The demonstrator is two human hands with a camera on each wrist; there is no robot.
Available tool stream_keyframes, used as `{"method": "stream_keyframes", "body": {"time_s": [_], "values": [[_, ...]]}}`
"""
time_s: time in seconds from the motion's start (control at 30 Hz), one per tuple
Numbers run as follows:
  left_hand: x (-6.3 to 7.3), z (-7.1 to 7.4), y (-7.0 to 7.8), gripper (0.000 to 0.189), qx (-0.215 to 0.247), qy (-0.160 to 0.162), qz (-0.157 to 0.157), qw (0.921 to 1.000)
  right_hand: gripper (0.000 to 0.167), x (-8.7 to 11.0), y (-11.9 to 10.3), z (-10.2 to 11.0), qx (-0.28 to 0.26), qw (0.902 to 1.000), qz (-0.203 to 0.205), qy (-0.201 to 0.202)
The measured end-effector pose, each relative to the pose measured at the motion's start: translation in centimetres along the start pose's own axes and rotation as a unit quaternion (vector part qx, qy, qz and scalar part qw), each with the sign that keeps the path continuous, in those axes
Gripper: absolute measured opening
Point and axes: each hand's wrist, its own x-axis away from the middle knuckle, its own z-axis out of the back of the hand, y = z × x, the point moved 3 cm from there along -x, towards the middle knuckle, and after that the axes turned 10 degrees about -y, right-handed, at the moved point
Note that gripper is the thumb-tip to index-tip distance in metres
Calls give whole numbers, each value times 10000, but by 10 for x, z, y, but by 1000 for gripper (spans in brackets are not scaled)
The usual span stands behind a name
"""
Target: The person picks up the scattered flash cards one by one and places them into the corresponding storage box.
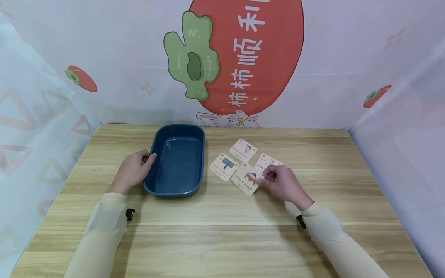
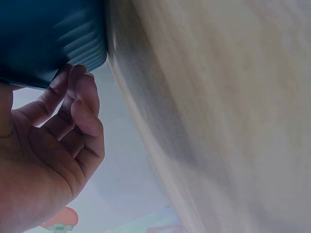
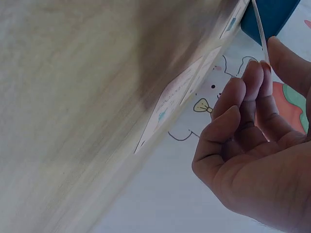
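While the left hand (image 1: 133, 170) steadies the blue tray (image 1: 178, 162), a card (image 1: 247, 178) is pinched by the right hand (image 1: 283, 182), just right of the tray.

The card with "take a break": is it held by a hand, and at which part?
Yes. The right hand pinches the card at its right edge, thumb against fingertips. The left hand only touches the blue tray's left side.
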Motion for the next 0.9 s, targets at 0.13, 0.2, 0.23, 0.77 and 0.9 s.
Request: {"method": "stream_keyframes", "body": {"time_s": [0.13,0.2,0.23,0.77,0.9], "values": [[0,0,0,47,9,16,-14,10000,16,0,0,1,0,9999,136,47],[0,0,-1,46,8,25,-19,10000,15,0,1,1,12,9998,179,82],[0,0,-1,46,9,27,-20,10000,15,0,1,1,7,9998,194,85],[-2,-1,-3,49,21,-8,-2,10000,14,-1,0,2,-527,9979,-32,-375],[-2,-1,-4,48,16,16,16,10000,12,-1,0,3,-764,9957,-127,-512]]}}
